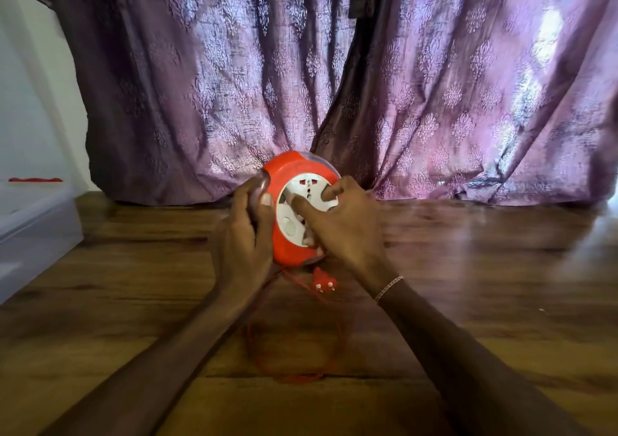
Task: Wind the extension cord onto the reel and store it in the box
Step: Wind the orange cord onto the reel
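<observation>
A round red reel (287,181) with a white socket face (296,214) is held upright above the wooden floor, in the middle of the view. My left hand (245,231) grips its left rim, thumb on the front. My right hand (347,225) lies on the white face, fingers pressed into it. A thin red cord (257,352) hangs from the reel's underside and loops loosely on the floor between my forearms. Its red two-pin plug (323,280) dangles just below the reel.
A translucent plastic box (36,225) stands on the floor at the far left, something red (35,179) at its back edge. A purple patterned curtain (401,101) hangs close behind the reel. Wooden floor (501,268) stretches to the right.
</observation>
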Tool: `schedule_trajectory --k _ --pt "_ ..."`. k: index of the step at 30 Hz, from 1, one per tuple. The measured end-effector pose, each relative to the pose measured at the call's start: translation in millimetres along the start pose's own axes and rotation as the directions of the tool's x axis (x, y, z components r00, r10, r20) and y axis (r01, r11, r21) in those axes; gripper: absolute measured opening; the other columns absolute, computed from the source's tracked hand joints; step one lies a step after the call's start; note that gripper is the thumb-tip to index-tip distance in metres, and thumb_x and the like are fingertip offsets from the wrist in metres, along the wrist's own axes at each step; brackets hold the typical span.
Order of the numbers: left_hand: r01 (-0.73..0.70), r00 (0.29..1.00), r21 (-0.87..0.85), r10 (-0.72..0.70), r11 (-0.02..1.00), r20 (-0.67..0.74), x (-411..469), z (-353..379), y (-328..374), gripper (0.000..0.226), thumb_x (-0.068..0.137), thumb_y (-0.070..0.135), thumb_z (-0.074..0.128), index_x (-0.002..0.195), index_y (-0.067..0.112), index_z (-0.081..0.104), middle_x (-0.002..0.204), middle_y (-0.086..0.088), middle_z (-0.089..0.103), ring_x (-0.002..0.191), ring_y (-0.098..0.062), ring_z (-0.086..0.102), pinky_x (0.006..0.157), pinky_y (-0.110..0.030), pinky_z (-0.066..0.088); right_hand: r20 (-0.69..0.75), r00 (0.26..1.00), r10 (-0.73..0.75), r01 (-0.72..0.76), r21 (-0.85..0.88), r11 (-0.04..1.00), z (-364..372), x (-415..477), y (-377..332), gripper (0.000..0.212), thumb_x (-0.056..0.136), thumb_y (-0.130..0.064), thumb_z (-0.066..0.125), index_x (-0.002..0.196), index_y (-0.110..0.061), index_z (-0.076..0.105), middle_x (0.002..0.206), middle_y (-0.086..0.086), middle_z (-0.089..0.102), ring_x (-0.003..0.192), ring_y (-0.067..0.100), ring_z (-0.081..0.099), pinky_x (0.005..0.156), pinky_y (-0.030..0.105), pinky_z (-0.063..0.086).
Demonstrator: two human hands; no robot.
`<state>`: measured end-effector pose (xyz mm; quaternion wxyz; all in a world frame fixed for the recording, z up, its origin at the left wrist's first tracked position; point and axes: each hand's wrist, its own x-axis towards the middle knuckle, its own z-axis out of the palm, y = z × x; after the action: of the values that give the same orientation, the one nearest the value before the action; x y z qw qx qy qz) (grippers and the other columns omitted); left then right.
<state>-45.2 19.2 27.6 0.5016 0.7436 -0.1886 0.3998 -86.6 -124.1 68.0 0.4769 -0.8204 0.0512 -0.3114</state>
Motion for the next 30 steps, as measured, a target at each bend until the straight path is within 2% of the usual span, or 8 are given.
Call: schedule_trajectory --k 3,8,11,15,20,22,25,30 --pt "0.044 0.999 -0.006 -0.044 0.999 0.000 3 -1 0 0.042 0.102 0.048 0.037 0.135 0.030 0.055 0.114 -0.001 0.073 0.101 -0.024 0.067 0.084 -0.041 0.053 -0.001 0.967 -0.254 0.233 -0.403 0.885 -7 6 7 0.058 0.076 -0.083 0.057 0.097 -0.029 0.053 0.079 -0.001 0.073 0.079 0.026 0.070 0.072 0.042 0.056" --pt "0.077 0.997 -0.018 -0.076 0.997 0.025 10 -5 -5 0.048 0.100 0.052 0.032 0.137 0.030 0.054 0.112 0.000 0.072 0.098 -0.024 0.066 0.080 -0.038 0.049 0.295 0.739 -0.606 0.659 -0.504 0.558 -27 18 11 0.055 0.091 -0.066 0.058 0.134 -0.033 0.052 0.114 -0.005 0.061 0.086 0.029 0.070 0.060 0.043 0.055" --pt "0.057 0.996 0.009 -0.057 0.998 0.073 12 -6 -10 0.045 0.102 0.051 0.032 0.137 0.031 0.053 0.107 0.001 0.073 0.093 -0.023 0.066 0.072 -0.033 0.045 0.418 0.645 -0.639 0.742 -0.544 0.393 -32 21 15 0.055 0.091 -0.061 0.053 0.143 -0.043 0.047 0.120 0.000 0.063 0.087 0.027 0.070 0.053 0.039 0.054" --pt "0.047 0.991 0.050 -0.053 0.998 0.124 12 -5 -13 0.048 0.101 0.054 0.030 0.138 0.031 0.052 0.102 -0.003 0.074 0.091 -0.028 0.068 0.072 -0.035 0.046 0.461 0.614 -0.641 0.752 -0.589 0.297 -32 20 15 0.059 0.085 -0.058 0.065 0.142 -0.050 0.050 0.107 0.001 0.068 0.083 0.028 0.072 0.050 0.032 0.048" --pt "-0.022 0.984 0.099 0.005 0.995 0.176 10 -2 -13 0.050 0.101 0.059 0.024 0.135 0.033 0.049 0.109 -0.002 0.073 0.097 -0.031 0.068 0.076 -0.043 0.051 0.400 0.618 -0.677 0.722 -0.629 0.288 -35 19 15 0.064 0.076 -0.071 0.056 0.134 -0.045 0.062 0.078 -0.001 0.071 0.063 0.033 0.069 0.050 0.028 0.030" --pt "-0.027 0.983 0.088 0.010 0.996 0.181 10 -2 -13 0.050 0.101 0.060 0.023 0.134 0.033 0.049 0.111 -0.001 0.072 0.098 -0.030 0.067 0.076 -0.041 0.050 0.365 0.640 -0.676 0.694 -0.652 0.306 -32 17 16 0.068 0.077 -0.077 0.047 0.133 -0.042 0.062 0.072 0.003 0.072 0.060 0.035 0.068 0.051 0.030 0.032" --pt "-0.036 0.984 0.089 0.020 0.995 0.175 8 -1 -11 0.049 0.101 0.058 0.024 0.133 0.032 0.050 0.115 0.000 0.072 0.101 -0.029 0.066 0.073 -0.033 0.043 0.240 0.756 -0.609 0.599 -0.630 0.494 -21 11 14 0.076 0.074 -0.083 0.041 0.127 -0.033 0.063 0.070 0.010 0.072 0.065 0.040 0.069 0.055 0.037 0.045" --pt "-0.024 0.986 0.060 0.014 0.998 0.167 5 0 -8 0.047 0.102 0.056 0.026 0.136 0.034 0.050 0.120 0.004 0.070 0.104 -0.021 0.066 0.079 -0.033 0.048 0.027 0.946 -0.324 0.288 -0.532 0.796 -8 -3 0 0.066 0.074 -0.076 0.065 0.110 -0.021 0.057 0.091 0.013 0.072 0.091 0.041 0.067 0.073 0.041 0.050"
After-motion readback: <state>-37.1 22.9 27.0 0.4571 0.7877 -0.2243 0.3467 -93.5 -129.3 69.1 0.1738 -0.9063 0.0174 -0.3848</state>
